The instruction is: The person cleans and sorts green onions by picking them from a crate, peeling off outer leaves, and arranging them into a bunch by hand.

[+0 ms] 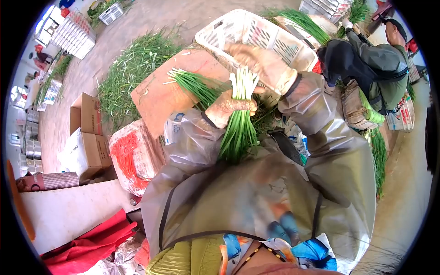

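My left hand [229, 107], in a soiled glove, is wrapped round a bundle of green stalks [242, 133] with white ends upward. The leaves hang down over my translucent apron. Close beside the white ends, my right hand [256, 62] is raised in a pale glove, its fingers smeared by motion. More stalks [195, 87] lie on a reddish-brown board [160, 94] behind my left hand.
Beyond my right hand is a white slatted crate [270, 34]. Loose greens [133, 68] are heaped on the floor at the left. Red ties [126, 156] lie on a wrapped block near a cardboard box [91, 149]. A co-worker [376, 64] sits at the right.
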Tool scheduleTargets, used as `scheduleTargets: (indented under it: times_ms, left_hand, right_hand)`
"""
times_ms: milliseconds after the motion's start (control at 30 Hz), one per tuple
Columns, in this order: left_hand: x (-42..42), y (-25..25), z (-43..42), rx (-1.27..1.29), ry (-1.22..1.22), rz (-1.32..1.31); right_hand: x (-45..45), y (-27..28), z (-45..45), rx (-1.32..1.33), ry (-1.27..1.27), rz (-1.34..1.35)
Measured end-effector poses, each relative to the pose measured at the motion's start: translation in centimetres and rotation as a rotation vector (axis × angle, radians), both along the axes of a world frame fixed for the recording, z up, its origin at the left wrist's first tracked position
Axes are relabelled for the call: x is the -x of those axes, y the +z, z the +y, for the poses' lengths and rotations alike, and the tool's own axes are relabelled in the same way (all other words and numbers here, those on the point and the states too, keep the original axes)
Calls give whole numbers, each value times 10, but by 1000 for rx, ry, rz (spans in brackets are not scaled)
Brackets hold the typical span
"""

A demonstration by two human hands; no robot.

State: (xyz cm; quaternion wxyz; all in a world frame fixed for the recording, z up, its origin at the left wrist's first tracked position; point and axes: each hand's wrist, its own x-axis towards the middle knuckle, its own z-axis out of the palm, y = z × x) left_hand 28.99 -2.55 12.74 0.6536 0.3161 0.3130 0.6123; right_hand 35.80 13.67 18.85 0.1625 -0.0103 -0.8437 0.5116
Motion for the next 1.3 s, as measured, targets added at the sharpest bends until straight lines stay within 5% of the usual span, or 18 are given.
scheduleTargets:
  times_ms: [100, 200, 300, 333, 600, 667, 733, 767, 867, 933, 1000, 1067, 1133, 1300]
  left_hand:
    - [3, 19, 6, -146, 138, 68]
    - [-18, 30, 20, -514, 490, 231]
    - [-3, 47, 32, -898, 625, 1483]
    - [-10, 37, 37, -935, 728, 1725]
    - [-33, 35, 20, -979, 626, 1895]
    - [-41, 39, 21, -997, 823, 1372]
    - [-29, 30, 31, -977, 630, 944]
    - [-25, 32, 26, -762, 526, 563]
    - [9, 4, 40, -462, 667, 141]
    - [36, -16, 45, -271, 700, -423]
    - [59, -66, 55, -179, 699, -514]
    - [81, -92, 52, 33, 678, -288]
    - [109, -127, 53, 82, 755, -173]
    - [168, -234, 19, 675, 600, 847]
  right_hand:
    - [-11, 31, 12, -6, -148, 301]
    - [-26, 29, 28, 168, -221, 139]
    - [-34, -5, 45, 163, -328, -9]
    - [-40, -15, 48, 151, -364, -68]
    - [-64, -24, 59, 286, -446, -64]
    - [-60, -13, 42, 285, -436, -33]
    - [-56, -3, 23, 398, -343, -10]
    - [-53, -5, 15, 406, -239, 33]
    - [-32, -50, -9, 461, -47, 173]
    - [-21, -82, -37, 290, -91, -21]
    - [-7, -105, -46, 162, -266, -360]
    - [13, -160, -27, 515, -223, -420]
    - [42, -161, -3, 552, -253, -500]
    - [111, -156, 35, 531, -235, -388]
